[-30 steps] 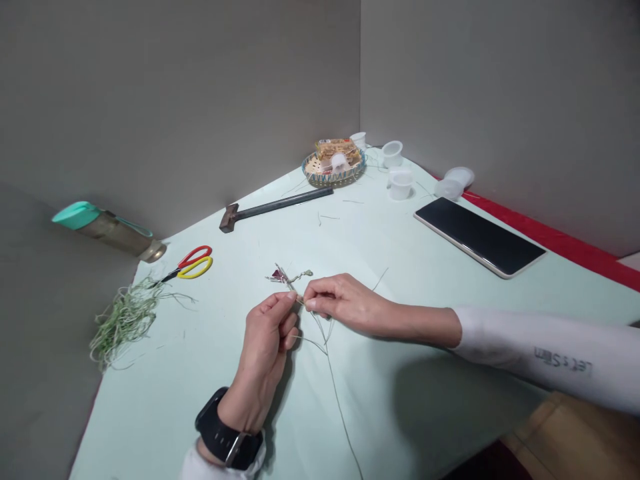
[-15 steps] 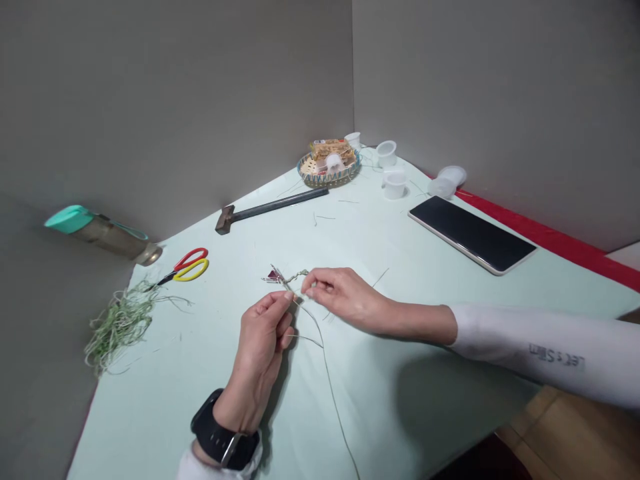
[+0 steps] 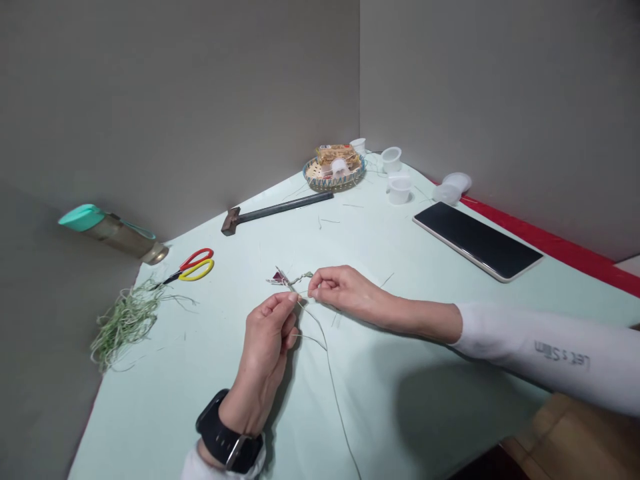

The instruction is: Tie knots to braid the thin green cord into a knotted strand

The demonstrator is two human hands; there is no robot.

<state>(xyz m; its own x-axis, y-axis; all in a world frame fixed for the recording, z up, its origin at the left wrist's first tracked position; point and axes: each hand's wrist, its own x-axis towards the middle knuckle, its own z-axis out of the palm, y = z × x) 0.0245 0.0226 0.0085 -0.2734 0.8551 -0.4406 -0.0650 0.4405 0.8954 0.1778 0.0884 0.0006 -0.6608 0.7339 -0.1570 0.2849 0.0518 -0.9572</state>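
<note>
Low over the table's middle, my left hand (image 3: 270,327) pinches the base of a small woven piece (image 3: 283,277), which has a dark red centre and several thin strands sticking out. A twisted green cord (image 3: 301,277) runs from it toward my right hand (image 3: 345,293). The right thumb and forefinger are closed on a thin strand (image 3: 304,293) beside the left fingertips. From the left hand a long thin green strand (image 3: 330,373) trails down toward the near edge, with a short strand branching near it. Exactly how the strands cross at the fingertips is too small to tell.
At left lie a bundle of green fibres (image 3: 125,327), scissors (image 3: 193,267) and a bottle (image 3: 115,233). A hammer (image 3: 280,208) and a basket of packets (image 3: 306,175) are at the back. White plastic cups (image 3: 400,190) and a tablet (image 3: 477,240) are at right. Loose strands are scattered about.
The whole view has shifted slightly, so everything appears a little further right. Both hands keep their pinches, and the right fingers have drawn slightly away from the left fingertips.
</note>
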